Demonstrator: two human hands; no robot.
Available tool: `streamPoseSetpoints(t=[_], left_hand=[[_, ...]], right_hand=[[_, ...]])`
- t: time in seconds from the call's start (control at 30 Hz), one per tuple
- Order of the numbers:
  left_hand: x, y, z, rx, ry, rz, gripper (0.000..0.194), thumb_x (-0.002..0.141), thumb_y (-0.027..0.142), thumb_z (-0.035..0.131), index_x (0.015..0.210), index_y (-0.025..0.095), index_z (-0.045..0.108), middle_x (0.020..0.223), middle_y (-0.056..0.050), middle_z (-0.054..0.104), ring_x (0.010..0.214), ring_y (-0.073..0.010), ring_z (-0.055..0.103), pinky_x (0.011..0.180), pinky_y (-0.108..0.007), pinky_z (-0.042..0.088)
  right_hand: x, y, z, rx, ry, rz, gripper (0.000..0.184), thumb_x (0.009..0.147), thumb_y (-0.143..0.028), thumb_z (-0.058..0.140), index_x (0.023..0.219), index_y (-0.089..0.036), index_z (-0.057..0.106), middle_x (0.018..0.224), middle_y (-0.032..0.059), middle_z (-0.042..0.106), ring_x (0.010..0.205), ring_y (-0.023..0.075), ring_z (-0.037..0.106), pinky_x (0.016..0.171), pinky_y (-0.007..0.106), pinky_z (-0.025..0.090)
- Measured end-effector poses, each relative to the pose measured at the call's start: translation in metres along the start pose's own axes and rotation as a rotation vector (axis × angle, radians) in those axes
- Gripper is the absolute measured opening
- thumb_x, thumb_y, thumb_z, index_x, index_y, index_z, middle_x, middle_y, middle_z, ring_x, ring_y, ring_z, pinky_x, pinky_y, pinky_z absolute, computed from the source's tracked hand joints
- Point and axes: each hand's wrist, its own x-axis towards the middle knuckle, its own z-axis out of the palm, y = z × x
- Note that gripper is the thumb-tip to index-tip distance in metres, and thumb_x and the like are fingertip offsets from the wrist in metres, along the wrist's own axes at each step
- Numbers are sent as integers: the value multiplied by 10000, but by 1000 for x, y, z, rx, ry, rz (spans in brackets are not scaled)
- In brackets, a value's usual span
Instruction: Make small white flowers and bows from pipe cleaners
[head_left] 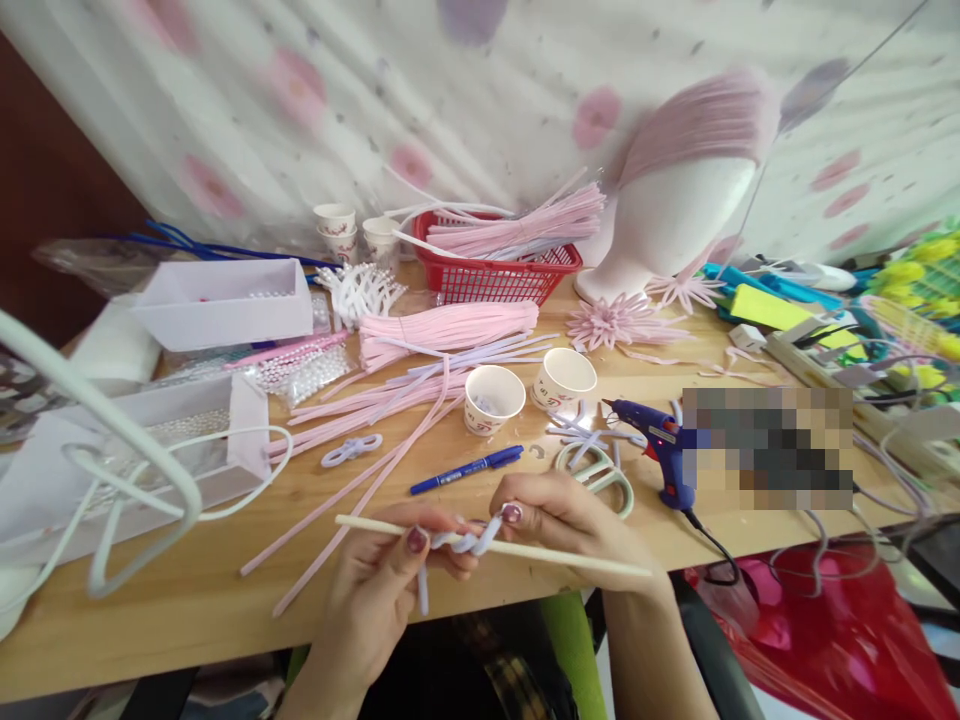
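Observation:
My left hand (382, 585) and my right hand (562, 515) are both closed around a thin cream stick (570, 558) held level over the table's front edge. A pale lilac pipe cleaner (465, 540) is wound round the stick between my thumbs, one end hanging down below my left hand. A blue marker pen (466, 469) lies on the wooden table (187, 610) just beyond my hands. Pale green scissors (600, 475) lie by my right hand.
A blue glue gun (664, 445) stands to the right, cord trailing off the edge. Two paper cups (493, 398) sit mid-table among loose pink pipe cleaners (442, 330). A red basket (495, 270), a white foam head (675, 215) and white boxes (225, 300) stand behind.

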Motion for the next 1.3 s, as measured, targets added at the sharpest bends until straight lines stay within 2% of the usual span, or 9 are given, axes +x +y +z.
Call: streamPoseSetpoints(t=[0.17, 0.27, 0.37, 0.53, 0.73, 0.87, 0.97, 1.1, 1.3], left_hand=[[9, -15, -4, 63, 108, 192, 236, 709, 459, 905, 794, 249, 838, 883, -45, 835, 729, -204, 768, 725, -296, 630], [12, -21, -10, 291, 91, 392, 244, 817, 460, 817, 864, 222, 842, 974, -89, 830, 918, -286, 774, 856, -382, 617], [10, -21, -12, 515, 102, 487, 237, 918, 426, 713, 944, 226, 837, 1001, -96, 826, 1042, -298, 748, 941, -380, 573], [1, -14, -10, 543, 66, 370, 281, 922, 467, 702, 863, 218, 819, 948, -89, 822, 984, -265, 756, 881, -315, 571], [-4, 4, -9, 133, -39, 102, 327, 803, 485, 825, 703, 181, 756, 719, -63, 786, 681, -227, 746, 672, -305, 609], [-1, 0, -7, -17, -5, 11, 278, 735, 422, 895, 702, 189, 748, 740, -31, 792, 664, -172, 748, 642, -225, 611], [3, -12, -6, -49, 129, 112, 244, 735, 411, 897, 739, 207, 763, 876, -30, 808, 821, -185, 769, 758, -239, 627], [5, -20, -8, 84, 93, 300, 195, 775, 407, 866, 823, 226, 813, 918, -51, 793, 799, -182, 723, 742, -261, 603], [0, -5, -4, 434, 128, 277, 345, 813, 494, 808, 854, 153, 836, 703, -38, 654, 559, -108, 454, 533, -238, 400]], right_hand=[[-2, 13, 34, 78, 165, 17, 351, 1077, -414, 434, 847, -204, 598, 803, 21, 624, 760, 167, 594, 729, 263, 467], [-7, 6, 47, -12, 171, 79, 259, 1076, -295, 409, 876, -214, 551, 793, 2, 601, 733, 149, 572, 699, 239, 432], [-11, -6, 49, -193, 149, 138, 202, 1050, -220, 395, 882, -219, 506, 736, -17, 560, 645, 132, 524, 629, 239, 364], [-14, -24, 32, -427, 87, 111, 317, 1009, -256, 495, 712, -218, 390, 599, -58, 368, 525, 104, 342, 555, 274, 228], [-6, -10, 1, 27, -90, 7, 504, 1027, -455, 521, 604, -201, 417, 544, -56, 365, 487, 86, 326, 494, 256, 222], [-4, 17, 15, 346, 14, 41, 509, 993, -587, 552, 712, -165, 595, 594, -39, 440, 518, 95, 345, 505, 255, 241], [-8, 25, 38, 539, 116, 109, 421, 998, -563, 564, 856, -170, 614, 635, -51, 403, 544, 101, 326, 516, 252, 240], [-12, 20, 55, 512, 245, 129, 427, 963, -597, 608, 864, -182, 592, 661, -50, 390, 584, 111, 315, 553, 261, 268], [-10, 14, 55, 374, 429, 209, 578, 996, -660, 483, 693, -175, 571, 558, -66, 302, 534, 109, 270, 533, 280, 234]])
